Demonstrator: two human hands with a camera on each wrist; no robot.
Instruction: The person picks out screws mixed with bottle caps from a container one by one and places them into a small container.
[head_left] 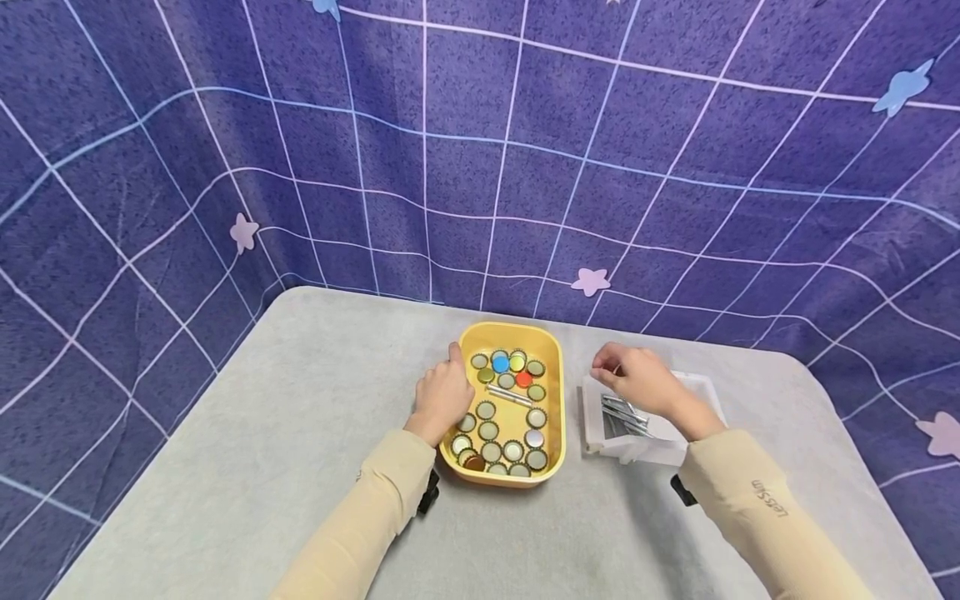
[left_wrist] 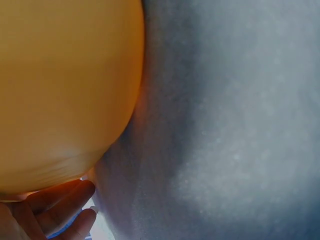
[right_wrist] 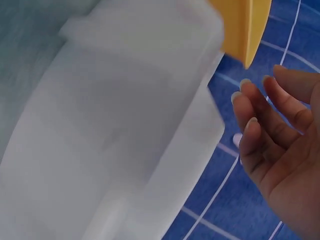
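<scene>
A yellow tray [head_left: 553, 433] holds several bottle caps [head_left: 488, 430], mostly pale inside up, with a blue, a red and a brown one among them. Thin silver metal rods [head_left: 510, 395] lie among the caps. My left hand [head_left: 444, 392] grips the tray's left side at the rim; its fingers [left_wrist: 65, 207] press against the outer wall in the left wrist view. Over the white box [head_left: 592, 425] hovers my right hand [head_left: 637, 379], fingers loosely bent, with nothing visible between thumb and fingertips. More silver metal rods [head_left: 624, 417] lie in that box, partly hidden beneath the hand.
Both containers stand on a grey table [head_left: 330, 367], with a narrow gap between them. A purple-blue curtain [head_left: 465, 208] with grid lines and stars hangs behind the table's far edge.
</scene>
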